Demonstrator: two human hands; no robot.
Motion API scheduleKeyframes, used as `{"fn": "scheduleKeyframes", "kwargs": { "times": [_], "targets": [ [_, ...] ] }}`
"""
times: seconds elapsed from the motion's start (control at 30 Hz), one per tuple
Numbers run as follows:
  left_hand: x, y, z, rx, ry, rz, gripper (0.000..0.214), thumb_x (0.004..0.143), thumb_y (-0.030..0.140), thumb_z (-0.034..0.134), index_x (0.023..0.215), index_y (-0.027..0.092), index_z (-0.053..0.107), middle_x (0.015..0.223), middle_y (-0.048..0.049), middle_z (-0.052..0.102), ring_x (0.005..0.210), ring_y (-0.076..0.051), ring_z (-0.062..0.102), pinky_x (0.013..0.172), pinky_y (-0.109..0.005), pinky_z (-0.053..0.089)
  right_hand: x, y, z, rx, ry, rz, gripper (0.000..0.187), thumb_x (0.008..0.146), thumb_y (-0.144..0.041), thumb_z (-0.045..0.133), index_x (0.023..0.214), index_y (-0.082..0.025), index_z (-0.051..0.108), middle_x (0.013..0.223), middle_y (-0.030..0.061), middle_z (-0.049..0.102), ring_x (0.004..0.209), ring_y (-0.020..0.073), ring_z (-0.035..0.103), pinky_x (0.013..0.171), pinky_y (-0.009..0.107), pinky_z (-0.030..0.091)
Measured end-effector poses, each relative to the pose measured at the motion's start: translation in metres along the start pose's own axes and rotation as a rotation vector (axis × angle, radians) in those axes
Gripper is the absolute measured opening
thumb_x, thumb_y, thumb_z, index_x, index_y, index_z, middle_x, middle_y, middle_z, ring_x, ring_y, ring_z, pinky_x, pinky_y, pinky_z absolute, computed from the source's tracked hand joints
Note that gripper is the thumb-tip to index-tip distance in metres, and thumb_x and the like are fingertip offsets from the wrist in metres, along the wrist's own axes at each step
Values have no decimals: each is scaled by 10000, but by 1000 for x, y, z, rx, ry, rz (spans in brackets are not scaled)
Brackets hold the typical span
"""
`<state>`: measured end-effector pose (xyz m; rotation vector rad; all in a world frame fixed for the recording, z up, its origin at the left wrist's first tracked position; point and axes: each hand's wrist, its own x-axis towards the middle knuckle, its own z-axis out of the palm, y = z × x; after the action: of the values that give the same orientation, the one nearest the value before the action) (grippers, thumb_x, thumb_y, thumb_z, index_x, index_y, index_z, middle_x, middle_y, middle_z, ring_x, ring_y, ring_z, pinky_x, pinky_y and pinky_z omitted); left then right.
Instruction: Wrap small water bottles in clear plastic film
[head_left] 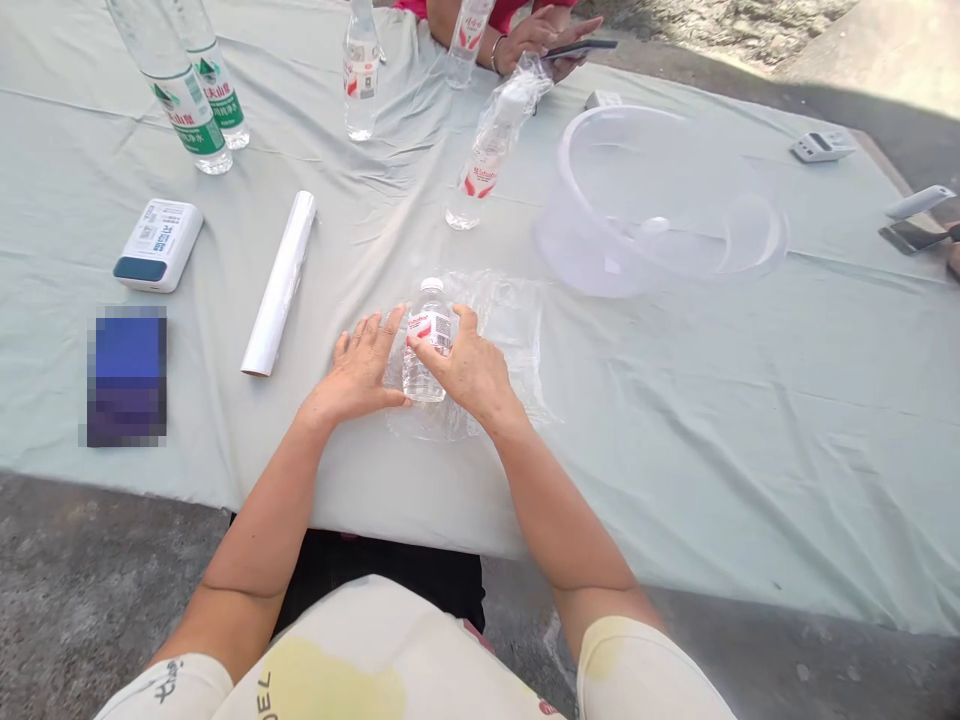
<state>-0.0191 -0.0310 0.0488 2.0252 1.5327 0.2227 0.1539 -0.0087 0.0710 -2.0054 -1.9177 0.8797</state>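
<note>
A small clear water bottle [429, 328] with a white cap and a red-and-white label stands on a crumpled sheet of clear plastic film [514, 335]. My right hand [478, 370] grips the bottle from its right side, thumb across the label; some of its fingers are hidden. On the other side, my left hand [361, 368] lies open with its fingers spread, thumb close to the bottle's base. Whether that thumb touches the bottle I cannot tell. Left of my hands lies a white roll of film [281, 285].
A clear plastic basin [585, 245] stands at right, past a film-topped bottle [480, 175]. Green-labelled bottles [187, 115], a white device [159, 245] and a blurred blue item [127, 375] are at left. Across the table, another person's hands [536, 40] hold a phone.
</note>
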Motion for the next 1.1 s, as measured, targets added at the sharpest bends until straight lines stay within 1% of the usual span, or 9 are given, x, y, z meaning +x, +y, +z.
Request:
{"fn": "scheduleKeyframes", "kwargs": {
  "times": [0.13,0.23,0.37,0.47,0.53,0.67,0.8,0.97,1.1],
  "targets": [
    [-20,6,8,72,166,-158,643,829,371,741,1375,184,457,1441,-169,511,1408,-340,412,1127,-509,330,5,-2,3,-114,-29,-35,955,881,-784,418,1560,-131,261,935,136,730,899,350,682,731,397,465],
    [-31,14,25,175,296,-293,448,797,448,784,1072,155,585,1198,-164,590,1193,-351,521,993,-498,411,5,-5,1,-209,-23,-48,993,847,-853,386,1550,-157,307,1070,190,709,924,362,680,714,389,457],
    [-37,21,43,226,329,-344,357,798,443,789,911,159,604,1083,-151,582,1100,-350,520,907,-488,426,6,-11,-9,-307,67,-91,798,894,-803,376,1353,-181,573,1104,197,676,875,331,663,691,383,457],
    [-36,24,50,183,314,-315,199,867,331,723,831,177,602,1076,-129,579,1085,-323,514,899,-471,415,20,-18,-20,-341,213,-250,477,1013,-509,428,1288,-182,639,1173,179,656,974,316,634,717,376,470],
    [-36,26,53,142,318,-304,148,899,263,668,796,185,596,1073,-115,584,1069,-303,518,886,-455,410,37,-26,-26,-369,250,-396,390,1021,-282,422,1341,-189,627,1262,160,632,1089,307,596,771,373,476],
    [-39,27,57,62,372,-298,110,911,200,614,805,194,585,1058,-92,611,1039,-271,539,857,-416,404,79,-49,-29,-502,32,-583,428,932,-65,467,1233,-237,717,1294,114,625,1173,288,554,826,357,465],
    [-42,26,59,-46,441,-275,104,896,162,595,806,205,563,1032,-60,655,1033,-241,563,860,-387,402,104,-75,-17,-668,-189,-583,386,801,0,591,1029,-249,778,1135,90,686,1044,264,636,791,333,452],
    [-43,23,59,-183,499,-241,144,872,144,571,762,217,516,1060,-48,704,1083,-240,599,901,-402,422,109,-89,-7,-861,-218,-511,300,732,9,597,861,-195,776,989,107,725,908,256,656,721,338,418],
    [-43,17,60,-281,562,-193,164,872,137,513,749,238,472,1092,-50,727,1094,-225,639,946,-420,485,103,-70,-21,-819,-155,-592,346,760,13,531,914,-187,767,1013,114,721,881,240,638,702,332,393]
  ]
}}
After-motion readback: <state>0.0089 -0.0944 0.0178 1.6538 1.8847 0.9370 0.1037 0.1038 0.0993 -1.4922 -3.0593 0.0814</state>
